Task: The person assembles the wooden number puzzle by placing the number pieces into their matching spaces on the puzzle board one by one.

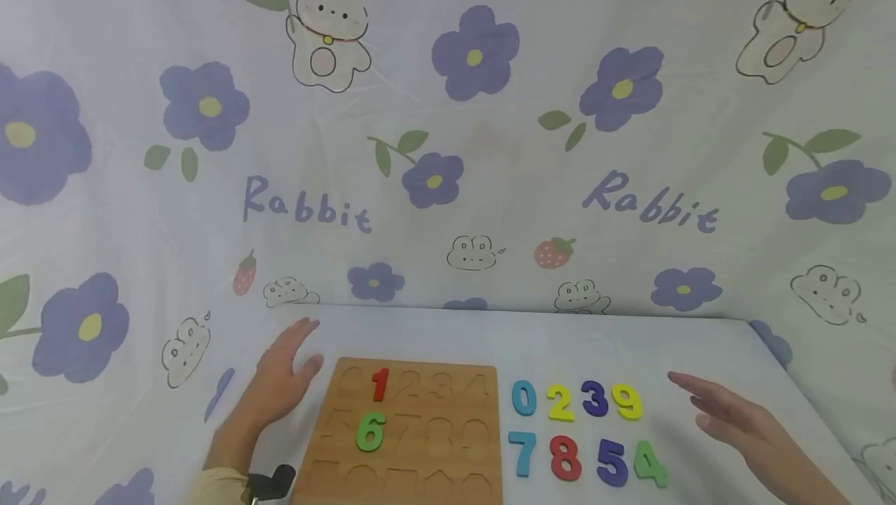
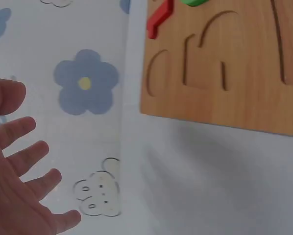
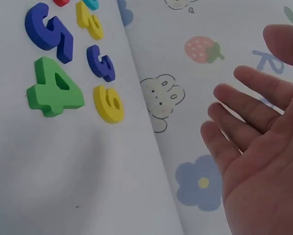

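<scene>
A wooden number puzzle board lies on the white table, with the red 1 and the green 6 on it. Just left of the board, my left hand hovers with fingers extended and holds nothing. Two rows of loose number pieces lie to the board's right, among them a yellow 9, a purple 5 and a light green 4. My right hand is held to the right of these pieces, fingers straight, palm bare in the right wrist view.
More loose numbers, including the blue 0, blue 7 and red 8, sit close to the board's right edge. Behind the table hangs a white cloth printed with flowers and rabbits. A dark band is on the left wrist.
</scene>
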The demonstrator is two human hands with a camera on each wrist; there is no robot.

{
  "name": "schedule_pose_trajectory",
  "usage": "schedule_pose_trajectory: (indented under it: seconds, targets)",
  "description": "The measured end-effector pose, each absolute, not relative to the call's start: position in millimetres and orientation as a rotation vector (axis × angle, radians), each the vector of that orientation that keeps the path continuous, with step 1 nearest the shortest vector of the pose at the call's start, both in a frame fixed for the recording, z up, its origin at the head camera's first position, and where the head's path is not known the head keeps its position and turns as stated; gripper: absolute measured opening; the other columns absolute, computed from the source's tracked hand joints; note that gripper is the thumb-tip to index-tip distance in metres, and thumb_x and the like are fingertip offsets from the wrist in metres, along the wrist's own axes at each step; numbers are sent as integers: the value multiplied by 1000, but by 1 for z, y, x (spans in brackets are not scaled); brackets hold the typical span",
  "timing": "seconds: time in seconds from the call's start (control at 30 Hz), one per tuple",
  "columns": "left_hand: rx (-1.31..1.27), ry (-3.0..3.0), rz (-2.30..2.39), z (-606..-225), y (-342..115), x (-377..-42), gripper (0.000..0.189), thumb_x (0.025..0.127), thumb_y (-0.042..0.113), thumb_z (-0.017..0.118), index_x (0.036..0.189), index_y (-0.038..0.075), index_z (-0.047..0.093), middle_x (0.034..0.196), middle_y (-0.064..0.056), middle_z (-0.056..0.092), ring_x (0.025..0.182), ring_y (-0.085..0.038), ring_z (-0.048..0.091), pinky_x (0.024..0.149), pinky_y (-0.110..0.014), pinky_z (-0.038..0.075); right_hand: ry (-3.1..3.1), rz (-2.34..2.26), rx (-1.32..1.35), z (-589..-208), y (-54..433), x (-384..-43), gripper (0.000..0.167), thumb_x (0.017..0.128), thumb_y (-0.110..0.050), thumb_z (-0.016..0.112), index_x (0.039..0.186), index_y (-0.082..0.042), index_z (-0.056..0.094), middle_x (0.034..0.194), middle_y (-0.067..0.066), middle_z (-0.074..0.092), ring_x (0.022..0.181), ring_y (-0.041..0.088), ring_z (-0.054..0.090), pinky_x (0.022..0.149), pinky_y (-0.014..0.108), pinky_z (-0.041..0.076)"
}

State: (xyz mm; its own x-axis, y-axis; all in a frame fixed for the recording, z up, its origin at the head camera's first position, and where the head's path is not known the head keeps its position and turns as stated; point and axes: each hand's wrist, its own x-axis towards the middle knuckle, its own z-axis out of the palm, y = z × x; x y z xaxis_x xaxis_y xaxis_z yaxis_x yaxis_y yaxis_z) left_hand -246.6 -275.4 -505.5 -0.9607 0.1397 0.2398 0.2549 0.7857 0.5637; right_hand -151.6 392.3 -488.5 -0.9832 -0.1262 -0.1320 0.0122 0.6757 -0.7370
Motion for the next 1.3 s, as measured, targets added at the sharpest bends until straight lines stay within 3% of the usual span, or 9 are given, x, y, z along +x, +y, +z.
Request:
schedule_pose_trajectory:
  seconds: [0.1,0.2,0.23,0.37,0.43,0.63,0.73,0.93,1.3]
  targets:
    - [-331,-2847,-867,-522,-274,-255,57,106,20,62,161,11,52,173,-28,39,159,-58,30,120,-89,20,2734,-1205,-114,-492,394,-152,65,113,-44,56,167,-8,44,170,22,48,145,14,62,106,49,62]
    - [-365,-2949,-756,-538,-274,-263,56,103,21,64,159,15,57,173,-27,39,159,-62,28,114,-95,18,2761,-1157,-170,-498,395,-154,64,108,-40,67,163,-11,51,167,17,54,134,-14,58,103,39,64]
    - [-375,-2982,-724,-543,-273,-265,57,102,22,64,158,16,58,173,-26,39,159,-63,27,114,-96,17,2756,-1147,-186,-501,396,-155,65,106,-38,71,162,-10,52,166,17,54,136,-12,59,104,41,64]
    - [-365,-3114,-701,-553,-271,-274,60,101,23,62,161,21,56,177,-23,33,163,-61,18,117,-94,8,2706,-1090,-193,-511,396,-159,71,100,-34,78,162,-10,53,167,15,54,150,34,58,112,59,57]
    - [-346,-3166,-743,-555,-270,-276,60,102,24,61,162,24,55,179,-22,30,164,-61,14,120,-92,3,2669,-1081,-156,-517,394,-160,73,98,-34,80,162,-11,54,166,16,55,151,48,52,112,65,54]
    - [-343,-3270,-812,-557,-272,-276,60,104,26,62,163,26,54,180,-23,26,164,-63,7,119,-92,-1,2583,-989,83,-533,385,-162,77,88,-53,85,157,-32,61,165,7,58,154,47,49,110,71,53]
    - [-354,-3265,-843,-558,-273,-278,64,102,24,65,164,26,52,180,-23,25,164,-63,5,119,-92,-4,2562,-971,169,-540,380,-162,72,86,-49,87,153,-37,64,164,4,59,154,47,48,109,72,53]
    - [-336,-3273,-908,-560,-275,-280,70,99,23,65,167,25,48,182,-20,20,166,-60,-1,120,-89,-10,2546,-1002,234,-552,372,-162,66,86,-29,90,148,-34,69,161,8,62,150,50,50,108,67,56]
    - [-341,-3275,-957,-561,-274,-281,76,94,21,65,168,24,47,183,-21,17,166,-60,-5,120,-88,-15,2599,-994,211,-564,366,-157,67,83,-25,94,146,-27,72,154,3,69,150,48,52,113,65,54]
